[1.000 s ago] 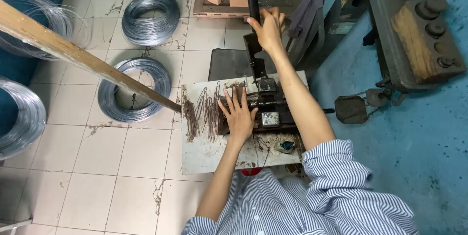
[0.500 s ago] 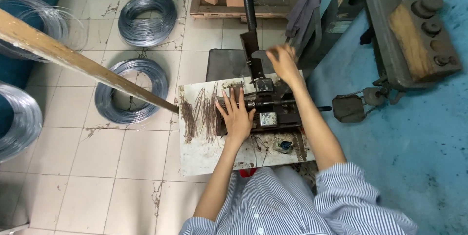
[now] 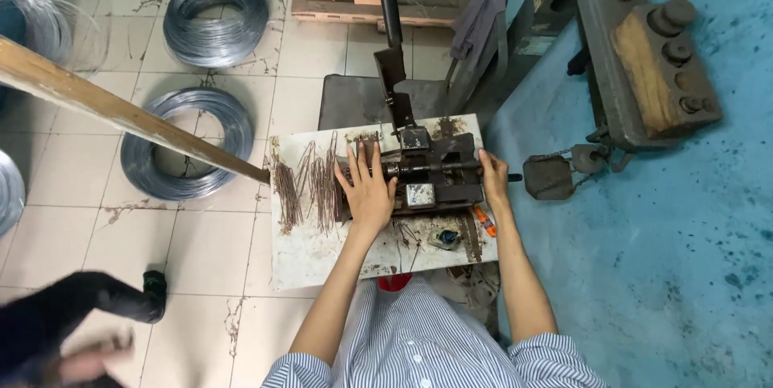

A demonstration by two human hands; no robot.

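So the left hand (image 3: 369, 188) lies flat, palm down, fingers spread apart and pointing away from the body, pressing on the left end of a small dark bench machine (image 3: 431, 175) that sits on a scuffed white board (image 3: 322, 251). It isn't gripping anything, just resting there with the fingertips up against the machine's frame. Right beside the little finger, on the outer side, there's a scatter of short rusty wire pieces (image 3: 310, 183), and a tighter bundle of them further out toward the board's left edge. The right hand (image 3: 493, 179) is at the machine's other end, fingers curled together against its right side near where a horizontal rod sticks out; I honestly can't tell if it's actually pinching something or just braced on the frame. The machine's long black lever handle (image 3: 389, 2) stands up and away beyond both sets of fingertips, with neither hand on it. Just behind the right wrist, on the board, lies a small orange-handled tool (image 3: 484, 221), and between the two forearms there's a little round bluish thing (image 3: 444, 237). Well out past the left fingers, on the tiled floor, sit coils of grey wire (image 3: 187, 146), and a long wooden pole (image 3: 129, 114) slants in with its tip nearly touching the board's left edge.
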